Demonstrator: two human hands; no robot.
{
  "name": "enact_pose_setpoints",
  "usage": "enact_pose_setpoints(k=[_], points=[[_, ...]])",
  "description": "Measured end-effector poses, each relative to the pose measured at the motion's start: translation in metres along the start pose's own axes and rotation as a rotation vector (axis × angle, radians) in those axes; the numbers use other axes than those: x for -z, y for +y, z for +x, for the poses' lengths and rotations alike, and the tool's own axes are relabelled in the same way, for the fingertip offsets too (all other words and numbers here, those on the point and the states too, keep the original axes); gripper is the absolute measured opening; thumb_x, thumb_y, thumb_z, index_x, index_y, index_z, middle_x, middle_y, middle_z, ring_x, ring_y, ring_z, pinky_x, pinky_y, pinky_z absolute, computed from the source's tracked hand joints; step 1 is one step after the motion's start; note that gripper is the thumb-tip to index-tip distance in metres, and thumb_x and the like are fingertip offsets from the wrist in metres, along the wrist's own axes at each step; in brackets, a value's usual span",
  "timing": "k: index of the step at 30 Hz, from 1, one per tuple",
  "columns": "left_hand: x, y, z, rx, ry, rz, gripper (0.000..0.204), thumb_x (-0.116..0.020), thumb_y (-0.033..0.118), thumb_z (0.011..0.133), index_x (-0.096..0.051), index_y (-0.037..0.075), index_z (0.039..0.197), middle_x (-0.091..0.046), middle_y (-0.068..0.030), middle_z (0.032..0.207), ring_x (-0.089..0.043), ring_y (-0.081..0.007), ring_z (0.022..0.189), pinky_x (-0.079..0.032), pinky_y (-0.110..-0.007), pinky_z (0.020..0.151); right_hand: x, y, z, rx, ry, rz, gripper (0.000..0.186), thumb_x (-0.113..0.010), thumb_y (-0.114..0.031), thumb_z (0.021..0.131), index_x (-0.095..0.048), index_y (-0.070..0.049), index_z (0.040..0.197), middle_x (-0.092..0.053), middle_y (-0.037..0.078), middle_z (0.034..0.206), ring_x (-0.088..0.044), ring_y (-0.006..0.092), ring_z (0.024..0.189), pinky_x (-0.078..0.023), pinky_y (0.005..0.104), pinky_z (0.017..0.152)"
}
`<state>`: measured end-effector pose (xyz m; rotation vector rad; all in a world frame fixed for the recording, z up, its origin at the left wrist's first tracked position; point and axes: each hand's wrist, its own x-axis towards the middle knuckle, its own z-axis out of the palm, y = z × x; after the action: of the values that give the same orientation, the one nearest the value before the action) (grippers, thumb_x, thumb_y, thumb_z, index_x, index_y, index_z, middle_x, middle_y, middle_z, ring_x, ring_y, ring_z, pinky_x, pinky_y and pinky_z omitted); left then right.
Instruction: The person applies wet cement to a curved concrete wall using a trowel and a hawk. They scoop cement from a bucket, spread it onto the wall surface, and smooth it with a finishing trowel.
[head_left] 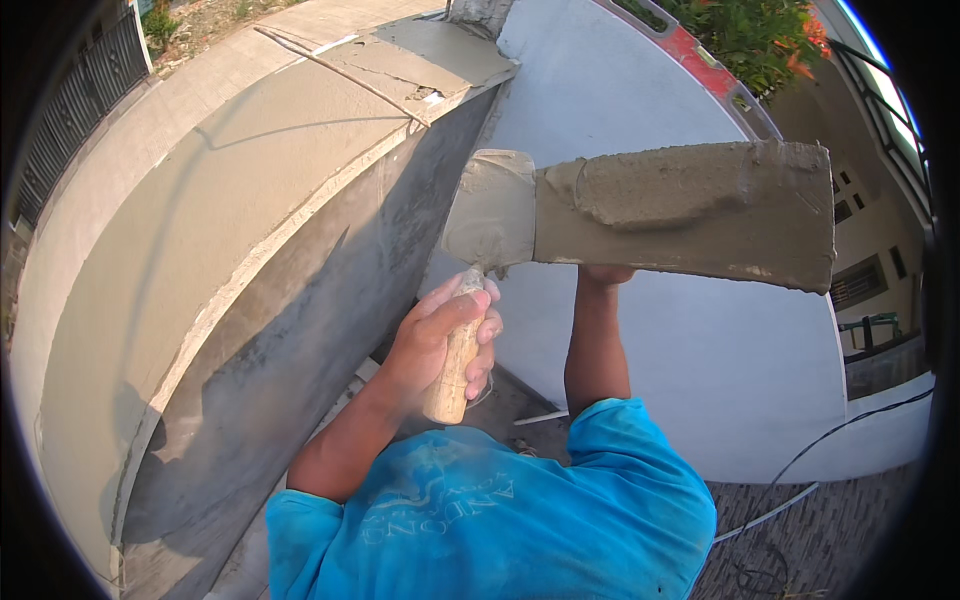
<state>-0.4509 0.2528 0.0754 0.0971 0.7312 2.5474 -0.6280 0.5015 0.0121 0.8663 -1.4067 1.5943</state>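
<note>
My left hand (432, 340) is closed round the pale wooden handle (449, 390) of a trowel. Its squarish blade (488, 210), smeared with grey mortar, points upward and meets the left end of a long rectangular float board (700, 250). A thick layer of wet mortar (660, 190) lies on that board. My right hand (606, 274) holds the board from beneath near its middle; most of its fingers are hidden under it.
A plastered wall top (170, 250) with a thin stick (340, 75) curves along the left, above a shaded grey face. A white wall (720, 370) stands ahead and right, with plants (750, 40) behind. A black cable (830, 440) hangs at lower right over patterned paving.
</note>
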Motion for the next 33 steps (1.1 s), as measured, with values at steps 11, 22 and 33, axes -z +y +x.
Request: enact_pose_setpoints(k=[11, 22, 33], points=[[-0.006, 0.002, -0.019, 0.077, -0.256, -0.327, 0.028, -0.049, 0.031, 0.105, -0.048, 0.007, 0.121, -0.052, -0.0044, 0.079, -0.05, -0.0146, 0.044, -0.044, -0.032, 0.034, -0.033, -0.034, 0.01, -0.168, -0.104, -0.055, 0.043, -0.071, -0.04, 0.097, -0.07, 0.001, 0.111, -0.069, 0.005, 0.094, -0.061, 0.0103, 0.079, -0.048, 0.0263, 0.07], [0.002, 0.016, -0.024, -0.029, -0.287, -0.379, 0.032, -0.048, 0.03, 0.106, -0.046, 0.004, 0.126, -0.051, -0.0059, 0.08, -0.051, -0.016, 0.045, -0.046, -0.034, 0.033, 0.032, -0.015, -0.058, -0.537, -0.284, -0.173, 0.044, -0.068, -0.039, 0.098, -0.067, 0.001, 0.115, -0.07, 0.008, 0.096, -0.066, 0.018, 0.088, -0.053, 0.0328, 0.079], [0.043, -0.029, -0.012, 0.027, -0.089, -0.364, 0.028, -0.044, 0.027, 0.108, -0.047, 0.004, 0.124, -0.052, -0.007, 0.082, -0.054, -0.0205, 0.049, -0.051, -0.038, 0.038, -0.002, -0.025, -0.026, -0.191, -0.012, 0.586, 0.062, -0.041, -0.053, 0.104, -0.049, -0.005, 0.142, -0.06, 0.012, 0.13, -0.064, 0.0267, 0.114, -0.058, 0.0421, 0.089]])
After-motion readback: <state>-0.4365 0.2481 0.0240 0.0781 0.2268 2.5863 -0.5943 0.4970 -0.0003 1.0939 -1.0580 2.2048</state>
